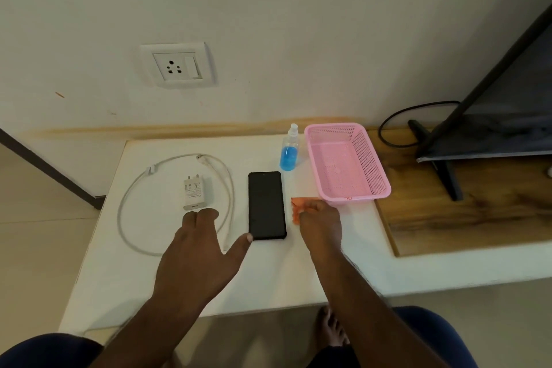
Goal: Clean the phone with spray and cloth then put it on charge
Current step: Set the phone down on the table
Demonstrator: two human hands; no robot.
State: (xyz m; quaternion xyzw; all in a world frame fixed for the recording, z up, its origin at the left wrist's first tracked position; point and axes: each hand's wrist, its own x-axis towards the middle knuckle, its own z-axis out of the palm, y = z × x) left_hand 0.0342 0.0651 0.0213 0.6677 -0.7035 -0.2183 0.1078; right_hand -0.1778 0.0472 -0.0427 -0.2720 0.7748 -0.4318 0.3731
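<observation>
Now your spread left hand [197,251] touches the slim black glass-faced phone [266,205] with its thumb, while your right hand [321,222] pinches the small orange cloth [298,207] beside it. The phone lies flat on the white table [125,278], long axis pointing toward the wall. It looks stiff, slick and fragile; grip its long edges.

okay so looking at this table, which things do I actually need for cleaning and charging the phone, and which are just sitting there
Needed:
black phone
clear spray bottle of blue liquid
orange cloth, under the right hand
white charger plug
white cable
white wall socket

Lying about:
pink plastic basket
dark television
</observation>
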